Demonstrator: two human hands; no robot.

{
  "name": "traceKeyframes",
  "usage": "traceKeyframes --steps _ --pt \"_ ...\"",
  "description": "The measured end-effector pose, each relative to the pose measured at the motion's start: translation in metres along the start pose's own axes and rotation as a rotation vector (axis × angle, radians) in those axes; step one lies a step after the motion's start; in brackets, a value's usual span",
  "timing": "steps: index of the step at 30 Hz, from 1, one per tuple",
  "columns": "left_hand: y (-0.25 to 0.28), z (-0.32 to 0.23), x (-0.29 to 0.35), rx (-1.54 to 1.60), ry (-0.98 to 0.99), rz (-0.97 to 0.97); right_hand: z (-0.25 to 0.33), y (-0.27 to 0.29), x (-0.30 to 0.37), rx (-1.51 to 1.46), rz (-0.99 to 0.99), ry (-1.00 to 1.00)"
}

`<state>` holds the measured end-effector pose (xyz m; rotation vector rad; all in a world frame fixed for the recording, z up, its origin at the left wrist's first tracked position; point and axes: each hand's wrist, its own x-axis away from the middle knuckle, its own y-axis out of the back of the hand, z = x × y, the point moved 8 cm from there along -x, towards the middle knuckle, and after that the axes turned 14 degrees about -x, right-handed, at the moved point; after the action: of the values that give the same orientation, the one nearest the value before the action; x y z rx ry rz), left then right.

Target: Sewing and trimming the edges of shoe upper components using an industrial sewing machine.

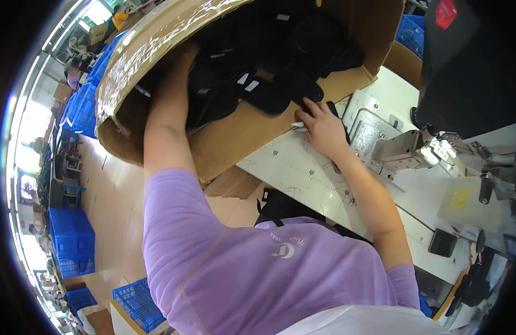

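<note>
My left arm reaches deep into a big cardboard box (pixel 235 139) tipped toward me. My left hand (pixel 186 54) is among black fabric pieces (pixel 213 106) in it; its fingers are lost in the dark. Some pieces carry small white labels (pixel 252 85). My right hand (pixel 325 129) is at the box's near right edge, fingers bent, fingertips beside a rounded black piece (pixel 299 88). A small pointed silvery tool (pixel 299 127) sticks out from under these fingers; its kind is unclear. Something dark (pixel 332 109) shows along the far side of the hand.
A sewing machine (pixel 403 151) with its lamp lit stands right of my right hand on a white table (pixel 302 173). A phone (pixel 442 243) lies farther right. Blue crates (pixel 72 240) stand on the floor at left. Other people (pixel 120 18) are in the far left background.
</note>
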<state>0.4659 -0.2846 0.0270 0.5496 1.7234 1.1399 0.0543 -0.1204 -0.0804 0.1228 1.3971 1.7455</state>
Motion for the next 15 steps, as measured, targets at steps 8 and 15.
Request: traceKeyframes --steps 8,15 --pt "-0.047 0.113 0.039 -0.664 0.152 0.463 -0.003 0.0 -0.001 -0.065 0.032 -0.046" --pt "-0.089 0.127 0.056 -0.481 0.116 0.443 -0.001 0.001 -0.001 -0.058 -0.012 -0.014"
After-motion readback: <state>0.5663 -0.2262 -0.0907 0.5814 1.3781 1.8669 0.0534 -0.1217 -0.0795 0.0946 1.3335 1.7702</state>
